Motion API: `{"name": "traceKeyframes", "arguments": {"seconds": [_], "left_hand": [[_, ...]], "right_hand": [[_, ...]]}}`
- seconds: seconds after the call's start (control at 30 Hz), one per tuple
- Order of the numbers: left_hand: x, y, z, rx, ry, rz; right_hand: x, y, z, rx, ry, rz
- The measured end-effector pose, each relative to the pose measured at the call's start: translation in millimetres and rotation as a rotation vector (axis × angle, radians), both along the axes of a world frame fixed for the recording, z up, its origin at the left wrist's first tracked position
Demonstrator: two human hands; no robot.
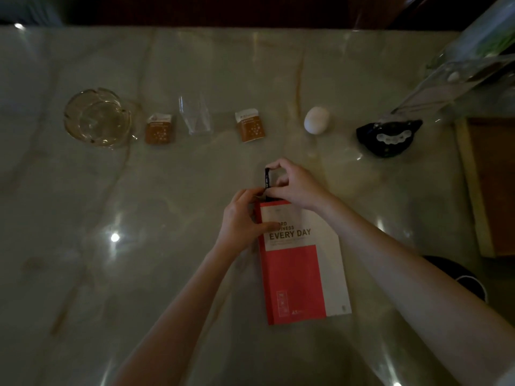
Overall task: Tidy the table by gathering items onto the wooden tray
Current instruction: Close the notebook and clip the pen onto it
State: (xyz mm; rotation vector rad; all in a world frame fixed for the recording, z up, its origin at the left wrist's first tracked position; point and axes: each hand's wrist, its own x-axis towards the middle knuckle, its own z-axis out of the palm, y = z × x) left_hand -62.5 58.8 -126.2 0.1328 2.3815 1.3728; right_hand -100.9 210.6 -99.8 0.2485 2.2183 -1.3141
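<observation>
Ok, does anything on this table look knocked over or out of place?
Yes: the clear drinking glass lies on its side between the two orange packets. Nothing looks spilled or broken in this dim picture.

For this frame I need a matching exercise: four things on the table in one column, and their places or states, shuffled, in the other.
Things:
1. glass ashtray
2. white egg-shaped object
3. black pen
4. red and white notebook

Places or states:
A. pinched in the right hand, near the notebook's top edge
B. far left of the row on the table
C. flat on the table, left hand on its upper left corner
D. between an orange packet and a black gadget

Pairs: 1-B, 2-D, 3-A, 4-C
</observation>
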Motion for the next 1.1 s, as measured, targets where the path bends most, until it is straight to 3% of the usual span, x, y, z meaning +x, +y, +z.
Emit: {"name": "traceKeyframes", "arguments": {"seconds": [0.27, 0.43, 0.6, 0.87, 1.1], "left_hand": [[-0.2, 0.0, -0.7, -0.011, 0.002, 0.008], [-6.6, -1.1, -1.4, -0.035, 0.013, 0.026], [-6.0, -0.4, 2.1, -0.058, 0.023, -0.004], [0.3, 4.0, 5.0, -0.057, 0.052, -0.022], [29.7, 1.2, 13.8, -0.221, 0.106, 0.045]], "right_hand": [[-4.9, -0.5, -1.4, 0.106, -0.037, -0.015], [2.1, -2.2, 0.1, 0.187, -0.071, 0.128], [7.1, -3.3, -0.8, 0.147, -0.009, 0.096], [14.3, -6.7, 4.5, 0.262, 0.093, 0.111], [50.8, 20.6, 19.3, 0.43, 0.292, 0.064]]}}
